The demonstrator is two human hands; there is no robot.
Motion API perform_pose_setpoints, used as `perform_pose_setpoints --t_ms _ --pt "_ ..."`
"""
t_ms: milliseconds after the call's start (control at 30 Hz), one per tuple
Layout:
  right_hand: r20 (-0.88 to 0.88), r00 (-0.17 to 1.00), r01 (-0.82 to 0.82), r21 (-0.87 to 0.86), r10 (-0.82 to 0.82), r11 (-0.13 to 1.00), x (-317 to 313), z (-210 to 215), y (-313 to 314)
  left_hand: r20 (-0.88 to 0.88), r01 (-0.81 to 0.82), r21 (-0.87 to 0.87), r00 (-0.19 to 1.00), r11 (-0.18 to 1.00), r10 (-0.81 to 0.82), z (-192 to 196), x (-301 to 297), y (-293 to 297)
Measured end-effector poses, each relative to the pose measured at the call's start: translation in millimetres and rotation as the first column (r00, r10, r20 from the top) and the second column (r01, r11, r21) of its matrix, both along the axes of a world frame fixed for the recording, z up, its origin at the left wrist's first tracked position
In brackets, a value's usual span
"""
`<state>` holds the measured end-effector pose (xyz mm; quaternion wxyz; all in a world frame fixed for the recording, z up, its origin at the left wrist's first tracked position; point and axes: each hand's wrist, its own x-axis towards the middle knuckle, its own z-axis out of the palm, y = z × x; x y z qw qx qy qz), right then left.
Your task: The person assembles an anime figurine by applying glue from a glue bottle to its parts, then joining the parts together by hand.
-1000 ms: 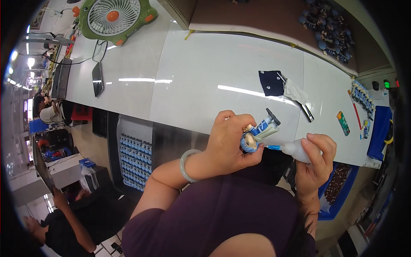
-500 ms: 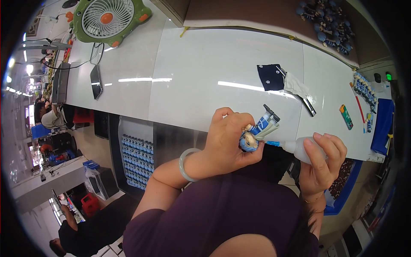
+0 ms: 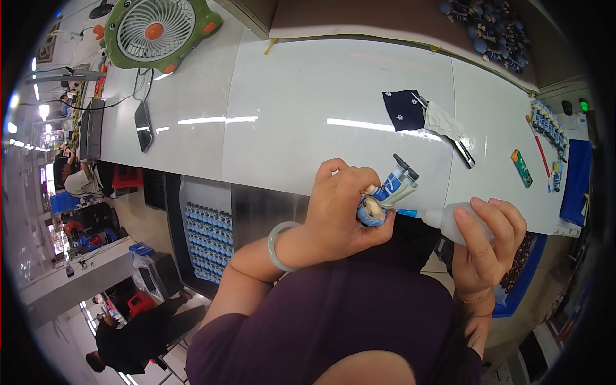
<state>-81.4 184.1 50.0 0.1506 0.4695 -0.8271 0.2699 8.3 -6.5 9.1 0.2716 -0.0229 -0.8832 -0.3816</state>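
My left hand (image 3: 343, 208) is closed round a small blue-haired figurine (image 3: 385, 196), held tilted with its head toward me and its dark shoes pointing away over the table edge. In my right hand (image 3: 489, 247) is a white squeeze bottle (image 3: 459, 223), lying on its side. Its blue nozzle (image 3: 407, 213) points left at the figurine, right by the head; whether the tip touches, I cannot tell. My fingers hide part of the figurine's head and body.
On the white table (image 3: 289, 122) lie a dark cloth (image 3: 404, 110), a white cloth (image 3: 443, 120), a green lighter-like item (image 3: 521, 168) and a red stick (image 3: 538, 144). A green fan (image 3: 157, 32) stands far left. A tray (image 3: 208, 240) of figurines sits below left; a blue bin (image 3: 523, 276) below right.
The bottle and my right hand have shifted slightly right, while my left hand and the figurine stay nearly in place. A person in black at lower left has moved.
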Motion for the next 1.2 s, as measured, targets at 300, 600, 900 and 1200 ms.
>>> perform_pose_setpoints --t_ms 300,600,900,1200 --pt "-0.067 0.998 -0.007 0.039 0.009 0.999 -0.8 7.9 0.5 0.022 0.008 0.031 1.000 0.999 -0.009 -0.4 -0.2 0.9" --pt "-0.064 0.998 0.003 0.046 0.000 0.999 -0.8 7.5 1.0 0.004 -0.034 0.049 0.999 0.998 0.034 0.3 -4.1 2.6" --pt "0.148 0.989 0.011 -0.169 0.015 0.986 -13.7 -8.2 0.3 0.139 -0.026 0.311 0.990 0.950 -0.019 -4.9 3.5 3.5" --pt "0.647 0.738 0.450 -0.258 -0.193 0.855 -51.7 -64.3 20.9 0.061 0.183 0.345 0.974 0.921 -0.217 -11.7 0.7 -4.5"
